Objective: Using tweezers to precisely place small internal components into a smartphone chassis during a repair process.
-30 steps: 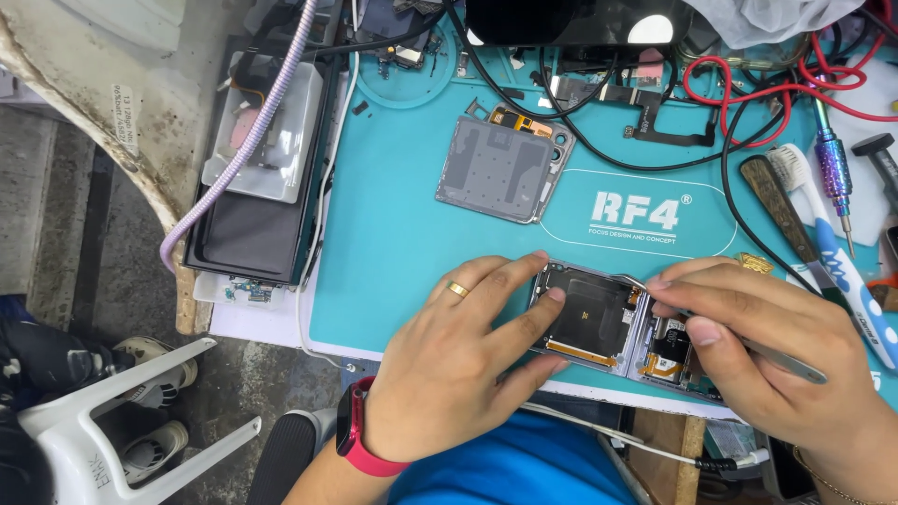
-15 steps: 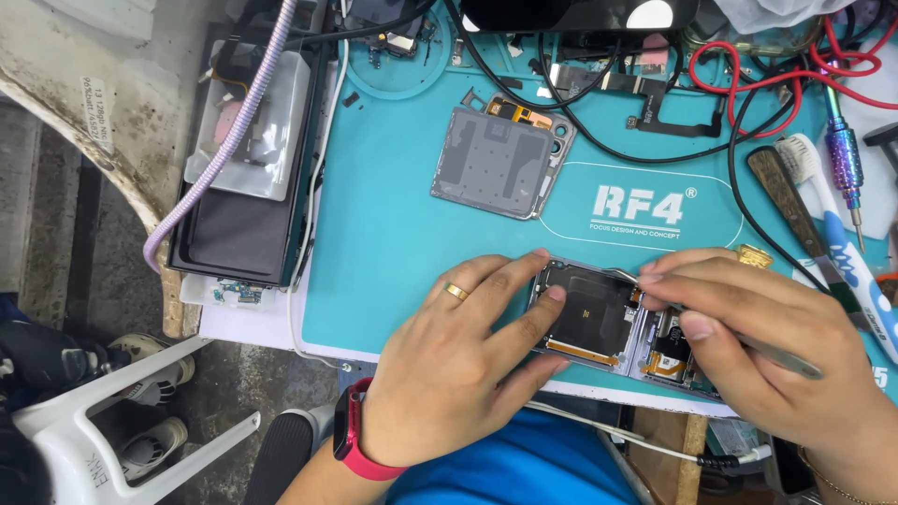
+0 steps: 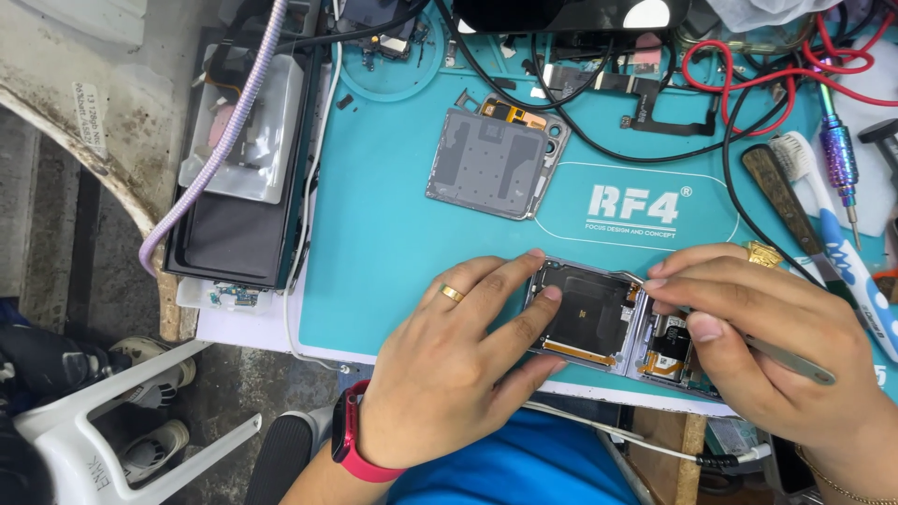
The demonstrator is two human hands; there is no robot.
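Your left hand [image 3: 449, 374] lies flat over the near-left end of the opened phone [image 3: 599, 318], fingers spread and pressing on its frame, index and middle fingertips on the dark inner plate. There is a gold ring on one finger and a red watch [image 3: 351, 449] on the wrist.

Your right hand [image 3: 776, 327] is closed in a pinch around thin metal tweezers [image 3: 795, 360]; the fingertips meet at the phone's right section, where small parts and orange flex show. The tweezer tip itself is hidden under your fingers.

The phone sits at the near edge of the teal work mat [image 3: 393, 243], back removed, touching both hands.

A second grey phone back plate [image 3: 491, 164] lies further up the mat, well apart from your hands. To the right: a wooden-handled brush [image 3: 781, 201], a white and blue toothbrush [image 3: 837, 243] and a purple screwdriver [image 3: 839, 154], side by side. Red and black wires [image 3: 739, 70] loop across the far edge. A black tray [image 3: 234, 224] with a clear plastic box sits off the mat's left side.
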